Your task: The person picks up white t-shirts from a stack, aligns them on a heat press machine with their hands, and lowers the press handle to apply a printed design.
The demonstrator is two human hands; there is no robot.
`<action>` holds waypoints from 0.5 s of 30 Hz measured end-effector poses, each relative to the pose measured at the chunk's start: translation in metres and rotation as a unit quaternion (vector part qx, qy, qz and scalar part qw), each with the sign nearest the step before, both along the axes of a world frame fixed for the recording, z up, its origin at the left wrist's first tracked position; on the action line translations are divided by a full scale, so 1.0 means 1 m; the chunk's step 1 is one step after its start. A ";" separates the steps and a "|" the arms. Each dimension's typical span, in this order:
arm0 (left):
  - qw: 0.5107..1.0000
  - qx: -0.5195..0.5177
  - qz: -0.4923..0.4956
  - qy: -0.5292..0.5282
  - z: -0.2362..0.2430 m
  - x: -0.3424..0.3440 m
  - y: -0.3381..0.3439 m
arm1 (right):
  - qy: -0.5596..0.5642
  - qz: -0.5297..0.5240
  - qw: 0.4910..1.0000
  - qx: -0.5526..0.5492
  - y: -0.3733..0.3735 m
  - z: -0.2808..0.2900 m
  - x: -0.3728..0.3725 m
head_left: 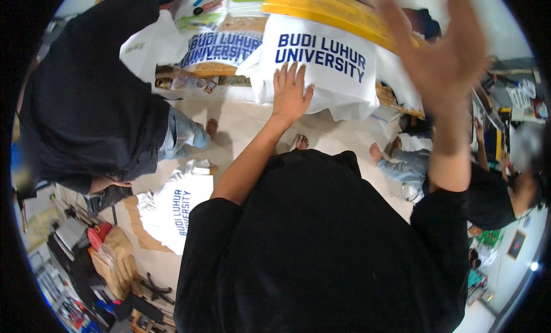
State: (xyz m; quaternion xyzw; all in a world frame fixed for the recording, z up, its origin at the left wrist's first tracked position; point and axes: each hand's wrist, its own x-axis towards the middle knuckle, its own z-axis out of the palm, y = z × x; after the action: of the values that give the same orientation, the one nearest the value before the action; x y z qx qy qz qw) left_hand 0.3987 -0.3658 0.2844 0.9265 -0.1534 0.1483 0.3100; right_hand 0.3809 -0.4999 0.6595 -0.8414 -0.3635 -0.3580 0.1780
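Observation:
My left hand (pixel 291 95) lies flat, fingers spread, on a white cloth garment (pixel 321 80) printed with dark blue lettering. The garment is draped over the worktable's near edge, its lower part hanging in folds. A yellow slab-like panel (pixel 330 17) stands right behind it, and the garment's far end meets the panel's edge. My right hand (pixel 445 69) is raised close to the camera at the upper right, blurred, with fingers apart and nothing visible in it. Its fingertips run out at the top of the picture.
Printed sheets with blue lettering (pixel 221 49) lie on the table, left of the garment. A person in black (pixel 94 97) stands at the left holding white cloth (pixel 150 43). More printed white garments (pixel 181 204) lie on cardboard on the floor. Another person (pixel 488 195) sits at the right.

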 end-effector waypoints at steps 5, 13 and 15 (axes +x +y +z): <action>0.999 0.009 -0.028 -0.015 0.008 0.014 0.007 | 0.229 -0.006 0.973 0.025 -0.023 -0.217 -0.010; 0.994 0.096 -0.043 -0.002 0.000 0.016 0.019 | 0.221 -0.336 0.907 0.125 -0.079 -0.337 0.017; 0.994 0.093 -0.049 0.001 0.003 0.015 0.019 | 0.185 -0.380 0.902 0.089 -0.084 -0.341 0.025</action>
State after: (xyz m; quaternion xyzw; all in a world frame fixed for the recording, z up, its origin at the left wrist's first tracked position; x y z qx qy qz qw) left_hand 0.4138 -0.3472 0.2874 0.9427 -0.2116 0.1168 0.2300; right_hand 0.4059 -0.5836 0.3186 -0.9474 0.0569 -0.2672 0.1666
